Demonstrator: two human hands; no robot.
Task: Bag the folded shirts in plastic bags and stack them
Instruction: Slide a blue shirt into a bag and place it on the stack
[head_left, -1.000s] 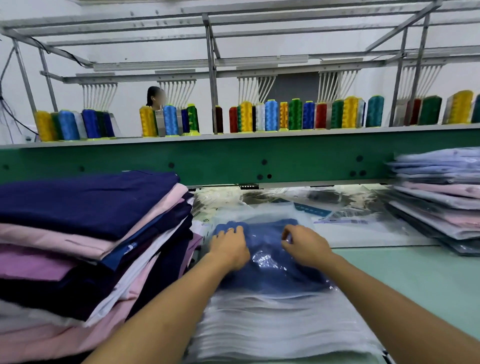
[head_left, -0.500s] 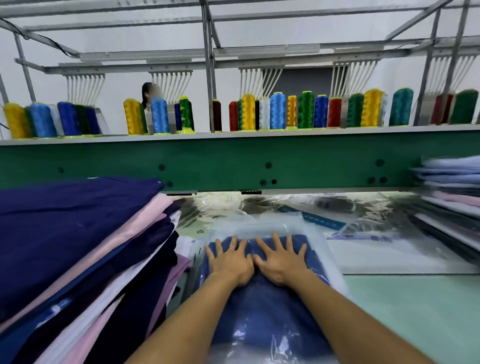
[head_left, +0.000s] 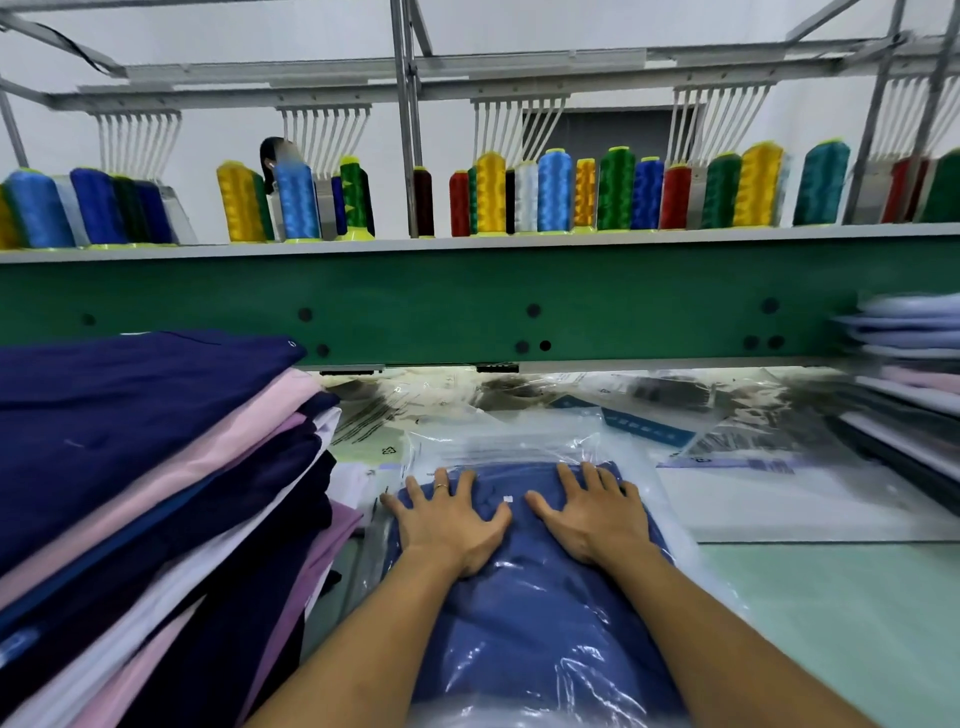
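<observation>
pressing flat with fingers spread, the left hand (head_left: 451, 519) and right hand (head_left: 592, 512) are bearing down on the blue shirt (head_left: 535, 618) inside its plastic bag (head_left: 660, 499) — likely squeezing air out before stacking.

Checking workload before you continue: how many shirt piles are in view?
2. An unbagged pile fills the left side; a second pile, blurred, sits at the far right, cut off by the frame. Others may be hidden.

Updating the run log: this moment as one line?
step: pressing bagged shirt | left hand: flat on blue shirt | right hand: flat on shirt | plastic bag: around shirt
</observation>
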